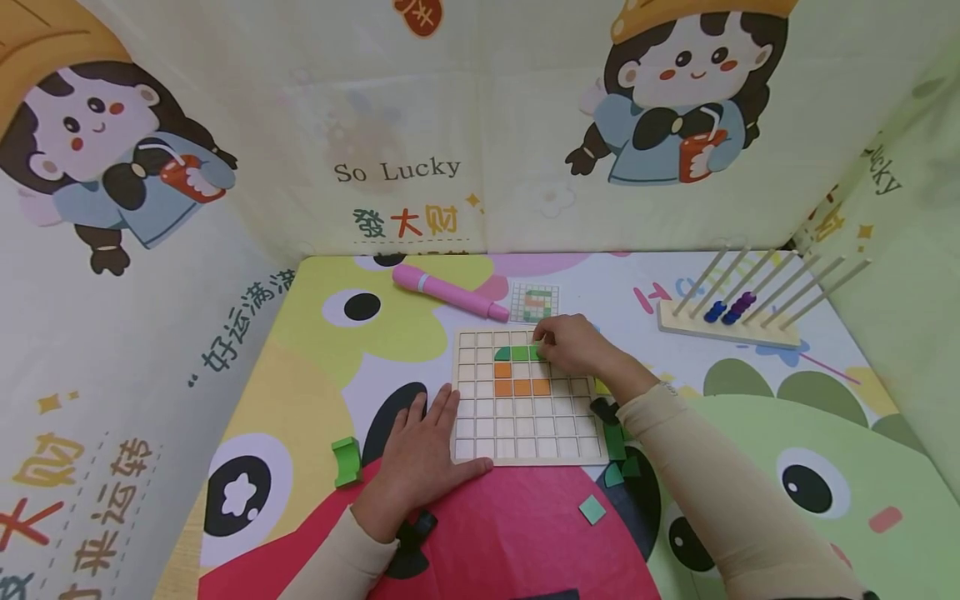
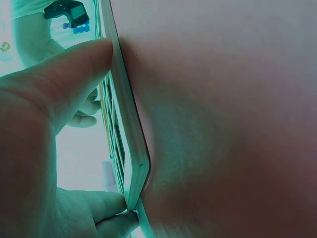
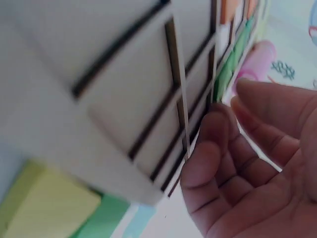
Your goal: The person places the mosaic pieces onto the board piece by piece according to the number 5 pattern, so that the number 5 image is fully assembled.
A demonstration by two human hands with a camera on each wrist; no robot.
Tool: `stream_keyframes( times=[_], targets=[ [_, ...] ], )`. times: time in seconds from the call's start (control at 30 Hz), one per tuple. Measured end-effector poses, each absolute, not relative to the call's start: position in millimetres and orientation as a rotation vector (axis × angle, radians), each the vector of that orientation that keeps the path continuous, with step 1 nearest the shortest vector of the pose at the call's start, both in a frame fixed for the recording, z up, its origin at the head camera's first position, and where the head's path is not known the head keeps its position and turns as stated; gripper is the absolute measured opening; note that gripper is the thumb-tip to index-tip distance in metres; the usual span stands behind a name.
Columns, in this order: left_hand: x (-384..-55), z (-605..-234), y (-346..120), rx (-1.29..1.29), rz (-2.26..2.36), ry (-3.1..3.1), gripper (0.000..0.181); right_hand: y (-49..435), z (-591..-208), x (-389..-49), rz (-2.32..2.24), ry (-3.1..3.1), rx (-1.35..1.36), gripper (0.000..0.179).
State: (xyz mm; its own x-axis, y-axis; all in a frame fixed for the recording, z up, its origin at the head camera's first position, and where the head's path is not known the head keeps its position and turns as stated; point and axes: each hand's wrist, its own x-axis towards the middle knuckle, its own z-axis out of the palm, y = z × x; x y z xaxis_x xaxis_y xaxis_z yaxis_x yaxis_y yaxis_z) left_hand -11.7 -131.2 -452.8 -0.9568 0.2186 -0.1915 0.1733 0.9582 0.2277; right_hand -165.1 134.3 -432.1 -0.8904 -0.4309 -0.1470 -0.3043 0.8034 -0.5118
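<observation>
A pale wooden grid board point(image 1: 480, 427) lies flat before me, with a few orange tiles point(image 1: 522, 387) and green tiles point(image 1: 519, 353) in its upper middle cells. My left hand point(image 1: 422, 446) rests at its lower left corner, fingers spread along the left side and thumb point(image 2: 84, 59) against the near edge. Over the upper right of the board is my right hand point(image 1: 576, 348), fingers point(image 3: 200, 163) bent and tips at the right end of the green row. Whether a tile is between those fingertips I cannot tell.
Behind the board lie a pink pen-shaped stick point(image 1: 450, 293) and a small pattern card point(image 1: 535, 303). A wooden peg stand point(image 1: 727, 323) with beads is at the back right. Loose green pieces point(image 1: 614, 442) lie along the board's right side, a pale green tile point(image 1: 592, 509) nearer, a curved green block point(image 1: 347, 462) left.
</observation>
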Motion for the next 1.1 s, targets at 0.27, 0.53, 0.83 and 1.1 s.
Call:
stream_keyframes(
  times=[0.27,0.53,0.83,1.1],
  targets=[
    [-11,-452,-129,0.292,0.309,2.897,0.113,160,-424,-164,-0.898,2.687,-0.489,0.027],
    [-12,-453,-129,0.294,0.316,2.901,0.113,191,-422,-157,-0.959,2.695,-0.4,0.031],
    [-11,-454,-130,0.299,0.3,2.913,0.114,218,-429,-140,-0.838,2.713,-0.418,0.026],
    [-10,-455,-130,0.298,0.308,2.904,0.114,219,-440,-130,-0.695,2.727,-0.439,0.035]
  ],
)
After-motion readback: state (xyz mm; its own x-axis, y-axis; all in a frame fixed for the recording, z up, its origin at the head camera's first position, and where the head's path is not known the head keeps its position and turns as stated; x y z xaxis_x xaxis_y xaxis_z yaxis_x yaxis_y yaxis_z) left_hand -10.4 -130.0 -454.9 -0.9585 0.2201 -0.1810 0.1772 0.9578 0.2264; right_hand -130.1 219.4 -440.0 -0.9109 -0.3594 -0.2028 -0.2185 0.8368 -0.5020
